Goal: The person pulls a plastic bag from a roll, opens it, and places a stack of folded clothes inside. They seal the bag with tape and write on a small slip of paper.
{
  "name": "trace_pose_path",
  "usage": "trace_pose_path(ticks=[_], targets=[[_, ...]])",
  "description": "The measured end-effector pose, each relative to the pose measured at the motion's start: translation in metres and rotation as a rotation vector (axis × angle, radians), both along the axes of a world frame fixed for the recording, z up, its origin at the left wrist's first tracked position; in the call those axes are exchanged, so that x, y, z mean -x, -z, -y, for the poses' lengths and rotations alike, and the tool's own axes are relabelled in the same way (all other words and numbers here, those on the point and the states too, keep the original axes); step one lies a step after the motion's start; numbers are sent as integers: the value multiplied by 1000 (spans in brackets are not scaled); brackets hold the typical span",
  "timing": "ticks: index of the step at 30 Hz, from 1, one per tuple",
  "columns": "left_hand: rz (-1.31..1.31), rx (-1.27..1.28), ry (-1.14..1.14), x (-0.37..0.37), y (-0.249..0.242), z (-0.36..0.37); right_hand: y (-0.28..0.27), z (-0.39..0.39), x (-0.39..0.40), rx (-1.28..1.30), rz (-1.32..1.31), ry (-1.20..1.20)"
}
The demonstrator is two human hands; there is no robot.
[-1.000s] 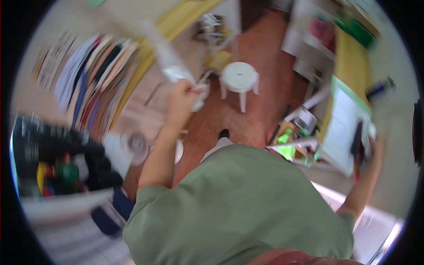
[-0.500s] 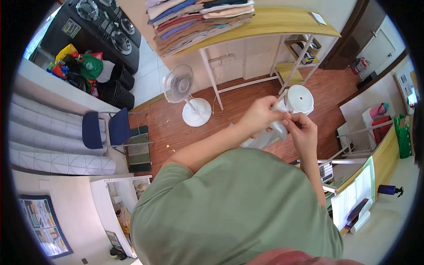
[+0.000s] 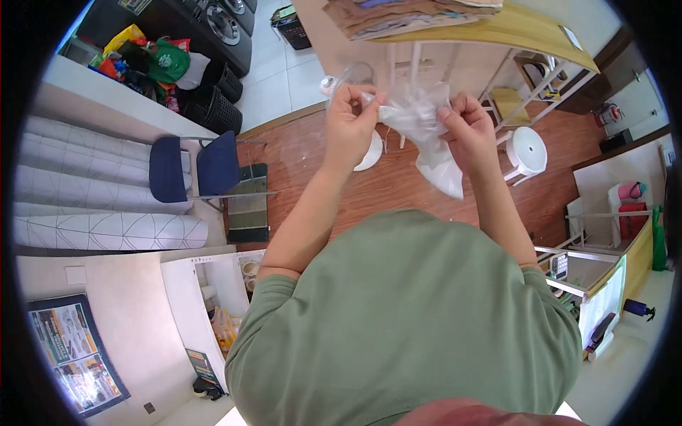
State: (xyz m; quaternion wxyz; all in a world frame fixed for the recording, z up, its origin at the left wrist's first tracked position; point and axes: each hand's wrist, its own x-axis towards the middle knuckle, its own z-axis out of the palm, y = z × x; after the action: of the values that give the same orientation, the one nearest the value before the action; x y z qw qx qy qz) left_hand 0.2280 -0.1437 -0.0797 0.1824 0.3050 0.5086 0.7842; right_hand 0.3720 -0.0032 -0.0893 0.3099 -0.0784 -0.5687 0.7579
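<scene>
A translucent white plastic bag is stretched between my hands above the floor, its lower part hanging down. My left hand pinches one end of its upper edge between thumb and fingers. On the other side, my right hand grips the bag with thumb and bent fingers. The plastic looks crumpled between the two hands. Behind my left hand is the white standing fan, mostly hidden by the hand and the bag.
Folded clothes are stacked on the wooden counter ahead. A white stool stands right of the bag. To the left are a blue folding chair and black laundry baskets. A desk is at the right.
My hands have moved apart, pulling the bag out between them; before, they were together on its bunched end. The view has shifted, so the stool now appears farther right.
</scene>
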Motion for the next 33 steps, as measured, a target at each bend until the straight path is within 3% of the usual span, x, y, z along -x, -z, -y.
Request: trace_pose_path(ticks=[3, 6, 7, 10, 11, 13, 14, 17, 19, 20, 21, 23, 24, 25, 26, 27, 28, 31, 33], targets=[[13, 136, 79, 34, -17, 32, -31, 28, 32, 9, -65, -51], [-46, 172, 59, 65, -19, 49, -45, 36, 48, -406, 314, -141], [-76, 157, 38, 77, -19, 54, -49, 33, 56, -826, 230, -60], [-273, 357, 183, 104, -29, 80, -52, 19, 79, -909, 255, 295], [-170, 466, 254, 106, -34, 89, -55, 14, 85, -948, 273, 334], [-340, 657, 199, 113, -48, 102, -68, 5, 97, -1023, 311, 412], [-419, 758, 170, 117, -51, 109, -74, 2, 102, -1047, 116, 287], [-823, 676, -291, 146, -66, 130, -87, 5, 119, -880, -370, -234], [-554, 439, -452, 160, -72, 138, -92, 21, 117, -898, -328, -481], [-415, 314, -526, 164, -73, 142, -98, 23, 115, -1102, -211, -459], [-397, 357, -593, 163, -79, 148, -102, 20, 120, -1306, -95, -428], [-352, 459, -714, 152, -92, 164, -99, 12, 138, -1168, -15, -455], [-456, 581, -784, 152, -93, 170, -96, 10, 148, -1095, 30, -470], [-560, 702, -852, 154, -94, 177, -87, 3, 160, -759, 51, -607], [-665, 822, -917, 157, -94, 185, -83, -1, 178, -683, -125, -687], [-526, 876, -766, 164, -94, 195, -79, -3, 194, -594, -295, -761], [-549, 739, -621, 162, -90, 192, -74, -2, 206, -500, -466, -829], [-526, 526, -229, 157, -73, 181, -72, 13, 231, -420, -618, -1051], [-432, 652, -103, 164, -66, 192, -78, 4, 243, -504, -558, -1143]])
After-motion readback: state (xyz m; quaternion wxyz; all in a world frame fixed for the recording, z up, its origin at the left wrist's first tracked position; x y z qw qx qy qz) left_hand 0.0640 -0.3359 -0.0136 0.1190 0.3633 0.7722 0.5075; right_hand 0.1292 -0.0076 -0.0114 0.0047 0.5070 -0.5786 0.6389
